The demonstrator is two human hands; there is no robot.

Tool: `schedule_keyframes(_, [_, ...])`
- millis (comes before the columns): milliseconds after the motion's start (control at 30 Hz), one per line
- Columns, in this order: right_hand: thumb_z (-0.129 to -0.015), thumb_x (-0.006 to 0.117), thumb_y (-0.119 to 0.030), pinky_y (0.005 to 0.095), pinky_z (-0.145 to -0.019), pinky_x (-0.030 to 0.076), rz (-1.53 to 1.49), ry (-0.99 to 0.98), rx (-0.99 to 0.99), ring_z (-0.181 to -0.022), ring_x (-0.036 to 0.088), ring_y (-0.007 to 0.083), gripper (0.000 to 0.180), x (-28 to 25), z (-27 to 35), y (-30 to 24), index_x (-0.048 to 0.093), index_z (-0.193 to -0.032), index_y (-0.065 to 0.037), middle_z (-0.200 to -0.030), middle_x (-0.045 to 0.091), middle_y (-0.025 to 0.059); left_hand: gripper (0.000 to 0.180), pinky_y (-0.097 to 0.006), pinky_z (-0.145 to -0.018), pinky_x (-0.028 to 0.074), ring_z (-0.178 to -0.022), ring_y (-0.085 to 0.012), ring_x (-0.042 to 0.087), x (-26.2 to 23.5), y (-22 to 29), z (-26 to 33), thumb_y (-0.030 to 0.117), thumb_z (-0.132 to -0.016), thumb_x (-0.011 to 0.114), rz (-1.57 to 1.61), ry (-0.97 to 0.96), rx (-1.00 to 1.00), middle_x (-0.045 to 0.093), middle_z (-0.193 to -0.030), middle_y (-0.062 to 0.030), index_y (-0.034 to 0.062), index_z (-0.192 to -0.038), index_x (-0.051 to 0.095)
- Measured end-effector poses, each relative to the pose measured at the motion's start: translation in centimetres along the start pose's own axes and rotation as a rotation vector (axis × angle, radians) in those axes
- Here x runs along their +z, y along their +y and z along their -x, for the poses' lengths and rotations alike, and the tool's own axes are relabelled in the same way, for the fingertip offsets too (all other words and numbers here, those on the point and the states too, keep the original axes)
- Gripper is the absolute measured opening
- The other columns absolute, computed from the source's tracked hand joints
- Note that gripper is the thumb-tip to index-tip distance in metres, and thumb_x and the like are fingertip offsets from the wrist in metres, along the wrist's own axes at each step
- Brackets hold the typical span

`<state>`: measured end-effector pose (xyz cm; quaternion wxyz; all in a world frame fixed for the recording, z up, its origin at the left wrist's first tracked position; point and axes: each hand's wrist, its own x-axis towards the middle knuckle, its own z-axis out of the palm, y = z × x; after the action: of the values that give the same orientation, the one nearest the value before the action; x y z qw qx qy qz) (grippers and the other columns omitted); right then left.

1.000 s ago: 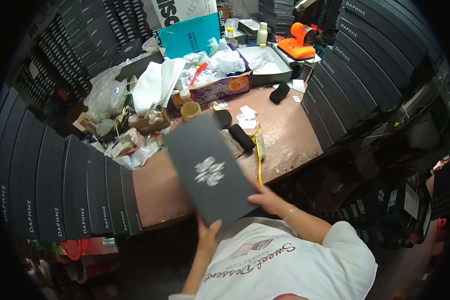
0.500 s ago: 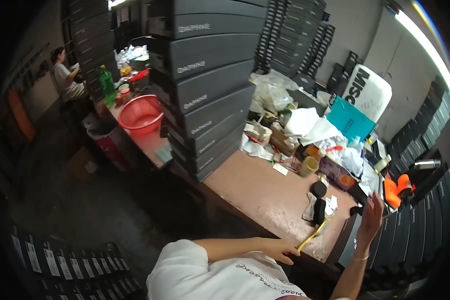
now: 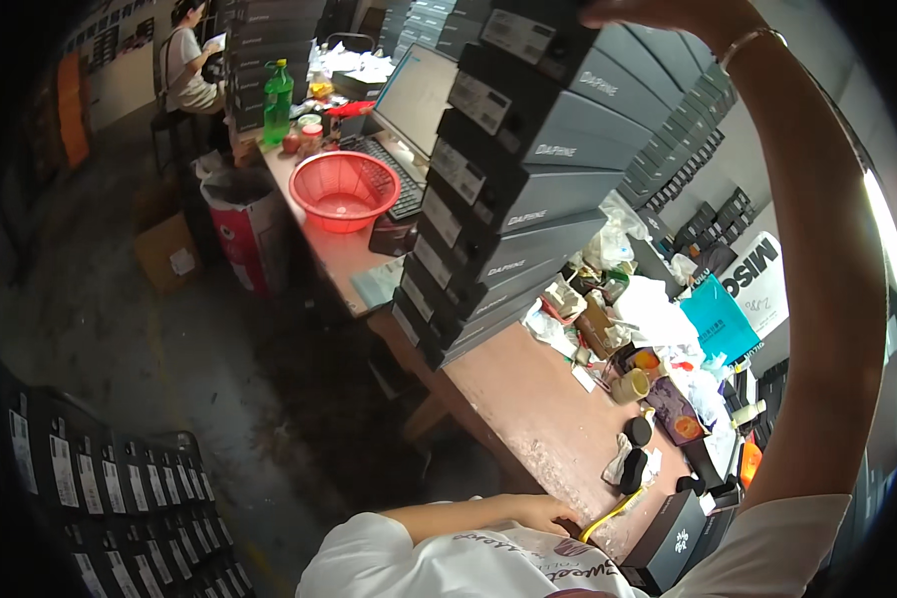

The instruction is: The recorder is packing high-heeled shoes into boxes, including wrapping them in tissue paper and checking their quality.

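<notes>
My right hand (image 3: 683,12) is raised to the top of a tall stack of dark grey shoe boxes (image 3: 548,204). Its fingers curl over the edge of an upper box, and part of the hand is cut off by the top of the picture. White labels show on the short ends of the boxes. Low in front of my body, my left hand (image 3: 543,512) hangs by the table edge with loosely bent fingers, apparently holding nothing. Close to its fingertips lies a narrow yellow strip (image 3: 613,515), running over the table edge.
The pinkish table (image 3: 508,389) carries a cluttered heap of bags, papers and a jar (image 3: 629,387). Beyond the stack are a red plastic basin (image 3: 344,214), a keyboard, a monitor (image 3: 416,95) and a green bottle (image 3: 277,100). More boxes (image 3: 105,478) stand lower left. Another person (image 3: 187,65) sits far left.
My right arm has swung up from the table's right side to the top of the box stack. The view has turned right-side-down, bringing the monitor into sight. My left hand stays low by the yellow strip.
</notes>
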<state>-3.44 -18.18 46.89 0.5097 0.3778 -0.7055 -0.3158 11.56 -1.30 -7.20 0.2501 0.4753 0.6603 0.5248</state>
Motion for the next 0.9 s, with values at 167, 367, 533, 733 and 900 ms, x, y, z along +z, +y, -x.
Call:
schedule_keyframes(167, [-0.079,0.065,-0.046,0.0526,-0.109,0.026,0.088,-0.3,0.06,-0.133,0.031,0.0371,0.072,0.7,1.3,2.2,0.04,-0.138,-0.013,-0.145,0.031,0.0189,0.048,-0.039,-0.089,0.047,-0.105,-0.0348,0.059,3.0,-2.2,-1.4,0.03,-0.083,0.063,-0.029,0.026,0.075,0.061,-0.113,-0.0228,0.0019,-0.121,0.055])
schedule_keyframes(367, [-0.078,0.067,-0.045,0.0531,-0.111,0.022,0.24,-0.076,-0.047,-0.136,0.025,0.0361,0.067,1.4,3.0,-0.6,0.043,-0.136,-0.022,-0.146,0.032,0.0139,0.041,-0.038,-0.084,0.048,-0.097,-0.0318,0.062,3.4,-1.3,-2.4,0.031,-0.081,0.065,-0.043,0.04,0.177,0.065,-0.105,-0.0189,0.0021,-0.11,0.062])
schedule_keyframes(533, [-0.073,0.073,-0.042,0.0577,-0.11,0.019,0.258,-0.078,0.102,-0.137,0.022,0.0387,0.071,3.2,1.7,-1.4,0.045,-0.135,-0.02,-0.146,0.031,0.0138,0.051,-0.042,-0.091,0.044,-0.106,-0.0368,0.056,4.2,-0.9,-3.0,0.033,-0.084,0.063,-0.022,-0.138,0.136,0.059,-0.112,-0.0227,-0.0005,-0.121,0.054])
schedule_keyframes(733, [-0.069,0.058,-0.066,0.0688,-0.101,0.021,0.181,0.343,-0.152,-0.129,0.033,0.0441,0.065,8.6,0.6,4.5,0.06,-0.113,-0.018,-0.132,0.045,0.0189,0.046,-0.04,-0.091,0.045,-0.102,-0.0371,0.057,3.1,-1.5,-2.5,0.028,-0.083,0.062,0.025,-0.046,0.141,0.061,-0.108,-0.0227,-0.0028,-0.118,0.054])
schedule_keyframes(900, [-0.075,0.072,-0.018,0.0447,-0.097,0.037,0.11,0.104,-0.072,-0.114,0.047,0.0359,0.043,3.6,15.9,12.4,0.053,-0.112,-0.006,-0.131,0.046,0.0158,0.046,-0.04,-0.098,0.04,-0.114,-0.0339,0.051,-1.1,4.6,-3.4,0.028,-0.087,0.061,-0.03,0.22,0.333,0.053,-0.122,-0.0202,0.0003,-0.122,0.052])
